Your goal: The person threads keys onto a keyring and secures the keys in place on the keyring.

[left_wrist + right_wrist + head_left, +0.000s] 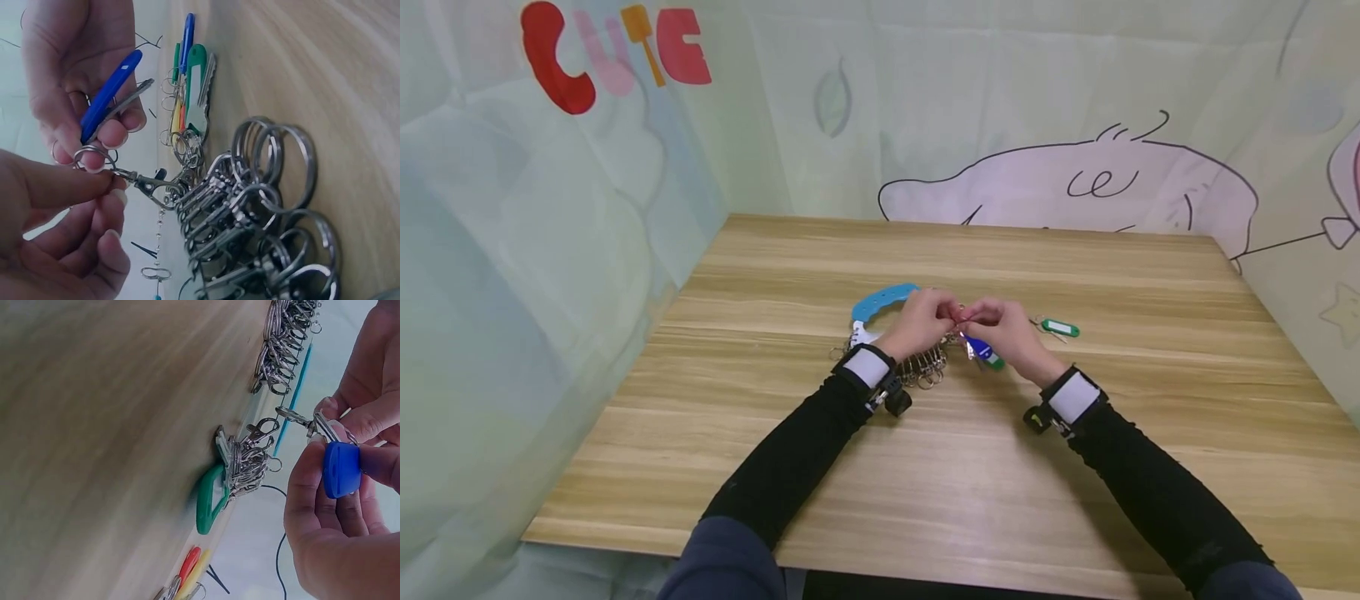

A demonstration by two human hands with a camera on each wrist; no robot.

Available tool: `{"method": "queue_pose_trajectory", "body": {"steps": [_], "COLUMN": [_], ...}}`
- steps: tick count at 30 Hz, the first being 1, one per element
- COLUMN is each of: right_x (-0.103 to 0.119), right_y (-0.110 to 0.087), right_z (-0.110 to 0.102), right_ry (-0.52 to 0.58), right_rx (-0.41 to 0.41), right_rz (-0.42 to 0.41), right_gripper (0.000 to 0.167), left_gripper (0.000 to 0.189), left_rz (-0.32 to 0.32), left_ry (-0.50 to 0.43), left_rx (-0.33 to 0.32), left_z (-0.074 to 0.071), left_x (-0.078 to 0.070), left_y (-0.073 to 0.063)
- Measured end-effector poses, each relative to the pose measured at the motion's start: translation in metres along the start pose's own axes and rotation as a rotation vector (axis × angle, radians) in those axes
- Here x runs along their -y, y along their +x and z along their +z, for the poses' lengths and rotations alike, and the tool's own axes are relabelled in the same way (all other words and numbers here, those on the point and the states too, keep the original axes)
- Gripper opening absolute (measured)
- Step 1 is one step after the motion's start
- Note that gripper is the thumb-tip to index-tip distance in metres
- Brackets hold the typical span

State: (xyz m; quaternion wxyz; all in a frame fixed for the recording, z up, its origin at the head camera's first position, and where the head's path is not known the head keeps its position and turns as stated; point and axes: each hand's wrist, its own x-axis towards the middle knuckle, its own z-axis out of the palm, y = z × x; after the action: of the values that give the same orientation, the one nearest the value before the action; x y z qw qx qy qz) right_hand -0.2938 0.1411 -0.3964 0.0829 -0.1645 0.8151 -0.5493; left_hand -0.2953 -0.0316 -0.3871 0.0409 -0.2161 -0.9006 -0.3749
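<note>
Both hands meet over the middle of the table. My left hand (pixel 921 319) pinches the swivel end of a metal snap clasp (pixel 153 187) and its split ring (pixel 94 153) between thumb and forefinger. From the right, my right hand (pixel 1006 333) holds a blue key tag (pixel 342 469) with its fingers close to that same ring. A silver key (pixel 134 94) hangs beside the tag. Whether the tag's loop is threaded on the split ring is hidden by the fingertips. Below the left hand, a row of similar clasps with rings (pixel 269 169) lies on the table.
A curved blue and white holder (pixel 883 300) lies behind the left hand. A green key tag with a key (pixel 1060 327) rests to the right. Another green tag (pixel 203 506) lies near the clasps; red (pixel 189 565) and yellow (pixel 195 578) tags show in the right wrist view.
</note>
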Motion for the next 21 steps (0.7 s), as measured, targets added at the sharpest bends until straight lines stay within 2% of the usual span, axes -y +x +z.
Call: {"method": "queue_pose_trajectory", "body": {"steps": [4,8,15,21], "right_x": [0.0008,0.0007,0.0007,0.0006], "right_y": [0.0002,-0.0002,-0.0017,-0.0011], "right_z": [-0.0005,-0.0011,-0.0018,-0.001], "right_ry": [-0.003,0.007,0.031,0.025], "right_rx": [-0.006,-0.007,0.001,-0.005], "right_rz": [0.006,0.027,-0.006,-0.005], "right_gripper": [0.02,0.019,0.02,0.02], "left_gripper": [0.014,0.014,0.013,0.014], "left_rz": [-0.021,-0.015,0.026,0.009], "left_ry": [-0.008,-0.044,-0.044,-0.035], "left_rx": [0.027,0.051,0.016,0.021], "left_z": [-0.0005,-0.0011,-0.0003,0.0003], "left_x": [-0.0007,-0.001,0.0016,0.0016], "left_y": [0.0004,0.0,0.0007,0.0015]}}
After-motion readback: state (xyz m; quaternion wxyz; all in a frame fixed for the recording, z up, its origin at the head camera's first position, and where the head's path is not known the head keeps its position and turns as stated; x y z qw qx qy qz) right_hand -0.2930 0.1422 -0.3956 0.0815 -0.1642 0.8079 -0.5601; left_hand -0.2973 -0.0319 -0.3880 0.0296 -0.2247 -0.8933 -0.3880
